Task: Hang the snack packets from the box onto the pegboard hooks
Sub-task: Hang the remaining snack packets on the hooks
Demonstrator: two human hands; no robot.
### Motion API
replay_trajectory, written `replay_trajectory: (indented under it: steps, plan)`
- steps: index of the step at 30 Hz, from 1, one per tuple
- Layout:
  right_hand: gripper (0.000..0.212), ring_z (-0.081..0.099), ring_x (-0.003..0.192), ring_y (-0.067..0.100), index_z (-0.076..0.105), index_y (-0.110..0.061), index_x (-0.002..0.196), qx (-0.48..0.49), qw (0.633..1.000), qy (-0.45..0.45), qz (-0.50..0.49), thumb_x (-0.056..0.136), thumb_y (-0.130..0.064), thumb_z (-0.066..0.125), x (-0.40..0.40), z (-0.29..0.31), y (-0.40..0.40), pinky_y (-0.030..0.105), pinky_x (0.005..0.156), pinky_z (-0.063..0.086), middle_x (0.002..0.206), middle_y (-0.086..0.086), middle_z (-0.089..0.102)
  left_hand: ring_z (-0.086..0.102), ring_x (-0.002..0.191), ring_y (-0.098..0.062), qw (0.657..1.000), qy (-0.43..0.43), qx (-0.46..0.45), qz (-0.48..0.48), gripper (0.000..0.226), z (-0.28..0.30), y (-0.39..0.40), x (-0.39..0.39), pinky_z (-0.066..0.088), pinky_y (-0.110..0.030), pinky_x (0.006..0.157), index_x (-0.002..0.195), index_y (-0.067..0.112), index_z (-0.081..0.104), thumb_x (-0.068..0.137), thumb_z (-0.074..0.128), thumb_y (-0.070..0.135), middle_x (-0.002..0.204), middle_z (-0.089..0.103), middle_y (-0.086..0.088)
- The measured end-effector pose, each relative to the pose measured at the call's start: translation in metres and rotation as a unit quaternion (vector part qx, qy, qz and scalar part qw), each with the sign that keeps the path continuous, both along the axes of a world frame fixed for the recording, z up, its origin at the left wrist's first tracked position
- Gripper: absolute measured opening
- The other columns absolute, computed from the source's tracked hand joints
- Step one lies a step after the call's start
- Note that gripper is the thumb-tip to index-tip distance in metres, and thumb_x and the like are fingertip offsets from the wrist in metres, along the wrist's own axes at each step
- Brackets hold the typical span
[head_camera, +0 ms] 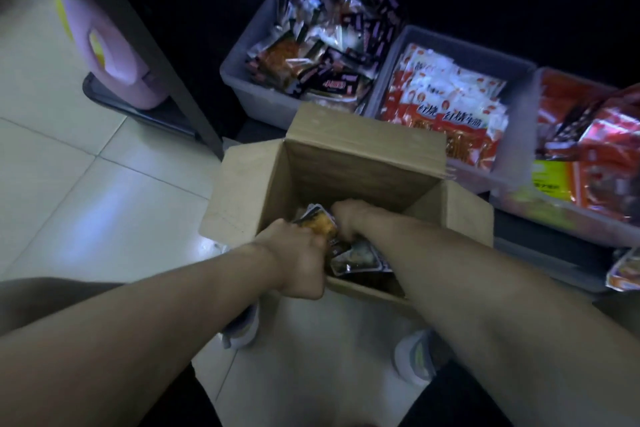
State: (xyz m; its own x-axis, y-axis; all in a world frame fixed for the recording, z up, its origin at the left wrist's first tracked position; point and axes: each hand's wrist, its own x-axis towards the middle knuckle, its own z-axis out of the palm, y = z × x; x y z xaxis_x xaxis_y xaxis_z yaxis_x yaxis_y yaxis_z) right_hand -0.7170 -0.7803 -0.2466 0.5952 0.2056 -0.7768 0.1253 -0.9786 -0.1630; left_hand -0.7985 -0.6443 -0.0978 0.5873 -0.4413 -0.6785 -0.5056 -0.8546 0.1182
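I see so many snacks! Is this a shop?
Probably a small shop or its stockroom. Grey bins brim with snack packets, and both hands, left and right, reach into a cardboard box on the tiled floor.

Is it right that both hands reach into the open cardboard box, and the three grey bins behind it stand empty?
Not quite. Both hands, left hand and right hand, do reach into the open cardboard box, but the head view shows the three grey bins behind it filled with snack packets, not empty.
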Motion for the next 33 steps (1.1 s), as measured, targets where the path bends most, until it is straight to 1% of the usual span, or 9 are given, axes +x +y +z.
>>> replay_trajectory:
  steps: [5, 9, 11, 14, 17, 20, 23, 30, 33]
  plan:
    - [0.054, 0.071, 0.100, 0.029, 0.071, -0.015, 0.117, 0.001, 0.993, -0.080, 0.083, 0.069, -0.025, 0.094, -0.006, 0.129, -0.010, 0.031, 0.074, 0.054, 0.114, 0.008, 0.073, 0.066, 0.121, -0.027, 0.989, 0.103, 0.100, 0.019, 0.082, 0.035, 0.001, 0.017, 0.053, -0.030, 0.098, 0.136, 0.016, 0.065, 0.076, 0.083, 0.069, 0.130, 0.068, -0.004]
    - [0.057, 0.067, 0.096, 0.023, 0.065, -0.023, 0.118, 0.080, 0.983, -0.163, 0.030, 0.071, -0.034, 0.094, -0.030, 0.242, -0.041, 0.033, 0.078, 0.055, 0.109, 0.000, 0.071, 0.063, 0.088, -0.015, 0.981, 0.050, -0.071, 0.173, 0.055, 0.105, 0.020, 0.046, 0.047, -0.028, 0.074, 0.088, 0.018, 0.075, 0.072, 0.084, 0.070, 0.090, 0.068, 0.005]
    - [0.045, 0.067, 0.088, 0.013, 0.063, -0.027, 0.107, 0.136, 0.971, -0.190, -0.043, 0.073, -0.031, 0.093, -0.044, 0.285, -0.064, 0.028, 0.076, 0.055, 0.100, -0.007, 0.070, 0.060, 0.080, -0.014, 0.926, 0.017, -0.239, 0.293, 0.062, 0.130, 0.029, 0.049, 0.046, -0.029, 0.072, 0.086, 0.014, 0.074, 0.066, 0.084, 0.072, 0.083, 0.067, 0.003]
    - [0.035, 0.067, 0.076, -0.002, 0.062, -0.027, 0.091, 0.247, 0.937, -0.178, -0.172, 0.075, -0.027, 0.093, -0.065, 0.315, -0.090, 0.017, 0.067, 0.053, 0.088, -0.015, 0.071, 0.071, 0.099, -0.012, 0.806, 0.017, -0.414, 0.422, 0.098, 0.138, 0.021, 0.041, 0.057, -0.037, 0.094, 0.115, 0.020, 0.061, 0.044, 0.091, 0.081, 0.108, 0.073, 0.004]
    - [0.044, 0.076, 0.095, 0.005, 0.072, -0.023, 0.113, 0.373, 0.876, -0.137, -0.273, 0.075, -0.019, 0.094, -0.079, 0.316, -0.100, 0.031, 0.094, 0.059, 0.104, -0.010, 0.080, 0.076, 0.109, -0.019, 0.718, 0.041, -0.502, 0.480, 0.126, 0.135, -0.002, 0.037, 0.057, -0.047, 0.104, 0.134, 0.021, 0.052, 0.031, 0.092, 0.083, 0.124, 0.074, 0.001]
    - [0.052, 0.076, 0.104, 0.013, 0.071, -0.020, 0.124, 0.428, 0.842, -0.111, -0.310, 0.077, -0.011, 0.091, -0.083, 0.311, -0.103, 0.033, 0.096, 0.059, 0.111, -0.007, 0.080, 0.079, 0.103, -0.028, 0.639, 0.161, -0.570, 0.490, 0.082, 0.137, -0.018, 0.037, 0.062, -0.043, 0.097, 0.128, 0.014, 0.066, 0.062, 0.095, 0.052, 0.117, 0.081, -0.011]
    - [0.052, 0.076, 0.105, 0.015, 0.071, -0.020, 0.123, 0.455, 0.821, -0.086, -0.334, 0.077, -0.007, 0.090, -0.083, 0.308, -0.109, 0.034, 0.094, 0.060, 0.112, -0.006, 0.080, 0.080, 0.082, -0.023, 0.615, 0.223, -0.587, 0.478, 0.037, 0.141, -0.026, 0.035, 0.066, -0.032, 0.070, 0.106, 0.012, 0.075, 0.072, 0.081, 0.025, 0.099, 0.083, -0.011]
    - [0.074, 0.071, 0.118, 0.022, 0.069, -0.018, 0.129, 0.512, 0.761, -0.049, -0.395, 0.059, -0.017, 0.094, -0.073, 0.296, -0.124, 0.047, 0.111, 0.051, 0.125, -0.002, 0.076, 0.081, 0.075, -0.026, 0.544, 0.181, -0.629, 0.525, 0.051, 0.140, -0.038, 0.043, 0.065, -0.036, 0.060, 0.117, 0.010, 0.071, 0.069, 0.085, 0.020, 0.097, 0.083, -0.014]
    - [0.065, 0.073, 0.115, 0.031, 0.067, -0.016, 0.132, 0.528, 0.755, -0.001, -0.389, 0.071, 0.001, 0.084, -0.069, 0.297, -0.130, 0.048, 0.099, 0.059, 0.123, 0.010, 0.076, 0.082, 0.080, -0.029, 0.511, 0.177, -0.627, 0.560, 0.055, 0.139, -0.040, 0.046, 0.066, -0.041, 0.064, 0.124, 0.009, 0.071, 0.073, 0.086, 0.022, 0.101, 0.083, -0.015]
